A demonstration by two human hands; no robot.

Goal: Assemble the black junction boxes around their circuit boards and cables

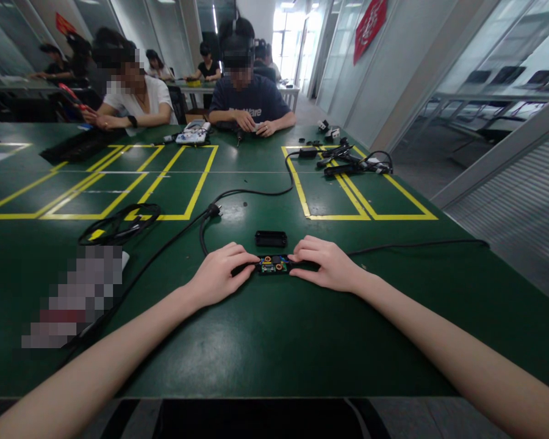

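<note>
An opened black power adapter (273,266) lies on the green table, its circuit board with copper-wound coils facing up. The thumb and forefinger of my left hand (223,272) close on its left end, where a black cable enters. At the opposite end, my right hand (327,266) grips the casing near the other cable, fingers bent and thumb low. The fingertips partly hide both cable entries. Just beyond the board sits the loose black casing half (271,238), hollow side up and touched by neither hand.
A black cable with a plug (213,210) runs across the table on the left, near a coiled cable (119,224). More cables and adapters (343,160) lie at the back right. Yellow tape (201,183) marks the table. Across it, a person (251,100) handles a small part.
</note>
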